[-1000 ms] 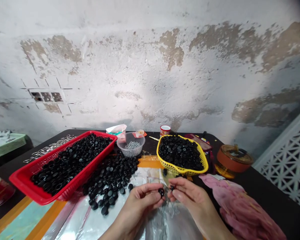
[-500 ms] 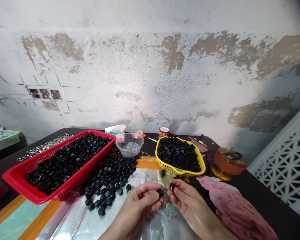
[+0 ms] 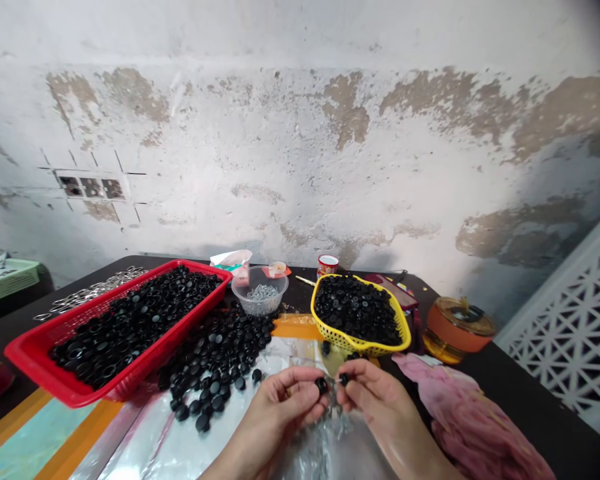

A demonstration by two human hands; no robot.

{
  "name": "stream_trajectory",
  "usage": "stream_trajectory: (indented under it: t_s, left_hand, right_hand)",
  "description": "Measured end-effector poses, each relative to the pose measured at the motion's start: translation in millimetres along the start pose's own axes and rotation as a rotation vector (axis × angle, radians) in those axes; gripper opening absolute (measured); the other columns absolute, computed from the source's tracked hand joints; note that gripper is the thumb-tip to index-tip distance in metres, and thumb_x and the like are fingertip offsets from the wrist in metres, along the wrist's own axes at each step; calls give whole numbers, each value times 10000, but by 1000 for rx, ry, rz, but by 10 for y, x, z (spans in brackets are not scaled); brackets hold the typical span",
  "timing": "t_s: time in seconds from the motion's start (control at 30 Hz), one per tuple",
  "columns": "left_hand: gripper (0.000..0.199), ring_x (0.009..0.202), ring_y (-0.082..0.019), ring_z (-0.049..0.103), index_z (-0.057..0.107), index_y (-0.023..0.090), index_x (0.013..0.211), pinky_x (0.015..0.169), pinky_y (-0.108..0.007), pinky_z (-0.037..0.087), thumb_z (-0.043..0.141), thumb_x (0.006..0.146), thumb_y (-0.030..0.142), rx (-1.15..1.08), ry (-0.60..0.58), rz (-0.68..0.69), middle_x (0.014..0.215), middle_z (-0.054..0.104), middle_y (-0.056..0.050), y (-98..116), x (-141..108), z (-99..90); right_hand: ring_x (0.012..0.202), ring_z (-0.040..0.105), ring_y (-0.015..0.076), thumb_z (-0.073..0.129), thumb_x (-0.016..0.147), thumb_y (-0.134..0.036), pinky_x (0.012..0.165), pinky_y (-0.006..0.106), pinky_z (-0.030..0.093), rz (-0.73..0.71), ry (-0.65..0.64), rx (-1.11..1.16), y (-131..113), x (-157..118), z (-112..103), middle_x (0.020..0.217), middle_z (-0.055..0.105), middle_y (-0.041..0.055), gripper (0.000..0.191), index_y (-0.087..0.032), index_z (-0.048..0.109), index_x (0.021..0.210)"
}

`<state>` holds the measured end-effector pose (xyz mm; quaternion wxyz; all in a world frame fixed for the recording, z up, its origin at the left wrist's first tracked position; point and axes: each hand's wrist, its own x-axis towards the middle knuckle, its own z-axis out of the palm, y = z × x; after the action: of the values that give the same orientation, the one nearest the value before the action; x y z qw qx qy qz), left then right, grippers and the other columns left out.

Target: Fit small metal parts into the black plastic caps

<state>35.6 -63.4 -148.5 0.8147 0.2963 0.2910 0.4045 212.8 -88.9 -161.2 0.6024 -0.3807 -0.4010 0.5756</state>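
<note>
- The left hand pinches a round black cap between thumb and fingers.
- The right hand grips a small black piece at its fingertips, near the cap but apart from it.
- Both hands are over clear plastic sheeting on the dark surface.
- Just beyond the right hand, a yellow basket holds many small black parts.
- On the left, a red basket is filled with black rounded pieces; a loose pile of black caps lies beside it.
- Between the baskets, a clear bowl contains small metal pieces.
- Behind them are a packet in white and green and a red cup; any print on either is too small to read.
- On the right are a lidded orange jar and pink cloth.
</note>
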Motion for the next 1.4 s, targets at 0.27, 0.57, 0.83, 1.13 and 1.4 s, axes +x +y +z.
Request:
stream_trajectory:
  t_s: [0.27,0.57,0.83,1.13,1.4]
  left_hand:
    - [256,692,-97,682,743,84,936,725,-168,537,812,692,119,-94,-7,-24,788,736,-89,-23,-14,11]
    - [274,679,-89,672,750,93,938,721,-169,531,827,680,143,-72,-27,-34,753,734,-70,-41,-8,21]
    - [350,656,-85,658,763,107,910,680,-156,505,880,606,232,8,2,-36,717,726,-63,-55,-10,35]
    - [375,660,-90,629,773,120,896,669,-173,477,885,587,299,85,7,-16,747,725,-74,-79,-18,41]
    - [335,596,-78,577,779,127,868,591,-172,430,874,603,307,166,-26,61,661,690,-46,-58,-14,53]
  right_hand:
    - [808,649,178,664,845,-176,708,234,519,-523,-47,-722,-97,-116,12,883,672,32,116,-253,716,916]
    - [830,672,150,636,853,-84,755,191,519,-772,-79,-920,-80,-123,-35,914,686,13,267,-280,690,1027]
    - [827,678,164,606,861,-56,743,214,542,-784,-103,-958,-81,-130,-18,921,688,34,287,-256,680,1054]
    - [796,684,164,574,864,-40,694,208,590,-750,-131,-926,-89,-149,7,910,676,51,297,-233,692,1057]
    - [799,686,163,591,853,-36,705,205,569,-769,-135,-940,-79,-141,-7,901,685,45,291,-236,691,1040]
